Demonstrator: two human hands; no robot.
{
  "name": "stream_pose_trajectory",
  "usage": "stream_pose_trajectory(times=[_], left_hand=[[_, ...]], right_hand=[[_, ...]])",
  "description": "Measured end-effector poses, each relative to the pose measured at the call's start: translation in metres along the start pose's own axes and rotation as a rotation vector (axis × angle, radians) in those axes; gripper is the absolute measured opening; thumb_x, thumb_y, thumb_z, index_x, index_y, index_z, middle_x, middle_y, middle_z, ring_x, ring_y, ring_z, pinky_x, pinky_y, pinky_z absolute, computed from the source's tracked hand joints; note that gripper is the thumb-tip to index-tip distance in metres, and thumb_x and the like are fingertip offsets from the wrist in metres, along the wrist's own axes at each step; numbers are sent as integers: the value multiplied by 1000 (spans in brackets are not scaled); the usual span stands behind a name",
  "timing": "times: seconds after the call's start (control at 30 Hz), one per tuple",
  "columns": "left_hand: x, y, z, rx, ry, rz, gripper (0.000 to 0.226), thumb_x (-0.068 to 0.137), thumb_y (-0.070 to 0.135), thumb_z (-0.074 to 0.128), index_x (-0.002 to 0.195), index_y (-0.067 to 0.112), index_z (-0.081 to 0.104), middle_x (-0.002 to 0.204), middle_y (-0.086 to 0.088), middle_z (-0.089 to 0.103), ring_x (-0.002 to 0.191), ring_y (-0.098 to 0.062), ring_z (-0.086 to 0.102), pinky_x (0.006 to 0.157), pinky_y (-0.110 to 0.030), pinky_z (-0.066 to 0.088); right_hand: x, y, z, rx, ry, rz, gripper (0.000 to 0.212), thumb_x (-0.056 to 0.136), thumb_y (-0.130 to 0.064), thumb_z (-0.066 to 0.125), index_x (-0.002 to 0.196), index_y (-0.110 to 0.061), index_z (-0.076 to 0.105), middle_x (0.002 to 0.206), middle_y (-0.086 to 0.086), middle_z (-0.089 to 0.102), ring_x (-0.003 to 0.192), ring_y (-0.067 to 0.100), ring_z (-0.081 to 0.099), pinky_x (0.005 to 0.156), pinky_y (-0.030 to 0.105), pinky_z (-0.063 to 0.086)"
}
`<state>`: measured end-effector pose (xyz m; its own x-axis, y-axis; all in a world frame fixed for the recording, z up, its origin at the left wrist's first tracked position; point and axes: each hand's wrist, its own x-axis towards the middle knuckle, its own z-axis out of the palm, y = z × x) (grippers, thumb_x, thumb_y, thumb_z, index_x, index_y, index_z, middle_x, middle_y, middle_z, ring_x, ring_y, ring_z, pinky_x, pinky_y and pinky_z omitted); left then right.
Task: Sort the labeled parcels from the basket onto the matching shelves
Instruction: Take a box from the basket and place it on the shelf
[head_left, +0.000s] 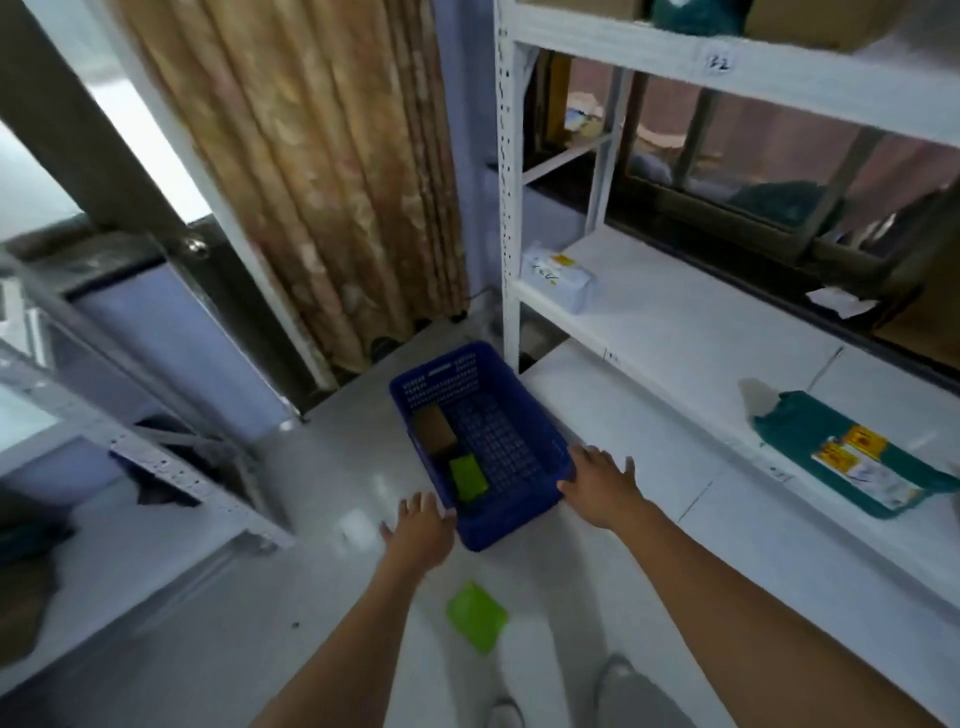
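Observation:
A blue plastic basket (506, 512) stands on the white floor beside the shelf unit. Inside it lie a brown cardboard parcel (434, 428) and a green parcel (467, 477). My left hand (418, 527) reaches to the basket's near left corner with fingers spread, touching or almost touching the rim. My right hand (602, 483) lies with spread fingers against the near right rim. A second green parcel (475, 616) lies on the floor between my arms. A teal parcel (841, 449) with yellow and white labels rests on the low shelf at right.
The white metal shelf unit (649, 322) stands to the right; a white parcel (558, 278) sits on its middle level and a tag reading 22 (719, 63) marks an upper level. Another grey rack (171, 467) is on the left. A curtain (322, 171) hangs behind.

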<state>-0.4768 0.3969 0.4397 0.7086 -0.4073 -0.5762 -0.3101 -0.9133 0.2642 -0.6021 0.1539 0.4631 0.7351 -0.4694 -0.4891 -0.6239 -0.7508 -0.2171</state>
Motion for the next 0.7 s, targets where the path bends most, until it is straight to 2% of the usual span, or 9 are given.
stream_pose_trajectory(times=[0.13,0.27,0.43,0.57,0.7], left_hand=[[36,-9,-10,-21,-26,-9,63,106,48,23,159,15,16,167,-5,9,154,-26,6,120,-61,9],[78,-1,-15,-50,-43,0,63,106,49,23,159,16,14,167,-5,9,154,-28,6,120,-61,8],[149,9,-38,-34,-41,-37,64,106,49,23,160,16,14,168,-6,8,154,-28,5,121,-59,8],[199,17,-56,-8,-86,-80,62,106,48,23,159,17,16,167,-6,11,154,-28,8,121,-59,10],[256,30,-73,-22,-109,-95,63,106,47,25,159,15,15,166,-8,12,153,-28,9,121,-59,11]], right_hand=[[34,-27,3,-27,-55,-18,71,103,-52,35,161,-21,9,167,13,12,154,31,13,122,59,6],[82,-34,-1,-35,-94,-19,71,103,-53,36,161,-20,11,165,15,19,151,32,20,121,55,17],[174,-39,-12,81,-131,-22,73,103,-53,37,161,-19,9,164,17,22,147,34,30,118,49,29],[237,-43,-18,134,-188,-30,71,104,-50,38,161,-17,11,162,17,27,145,36,32,119,55,25],[298,-38,-11,174,-252,-9,70,101,-49,43,159,-17,18,159,16,33,141,38,38,116,56,31]])
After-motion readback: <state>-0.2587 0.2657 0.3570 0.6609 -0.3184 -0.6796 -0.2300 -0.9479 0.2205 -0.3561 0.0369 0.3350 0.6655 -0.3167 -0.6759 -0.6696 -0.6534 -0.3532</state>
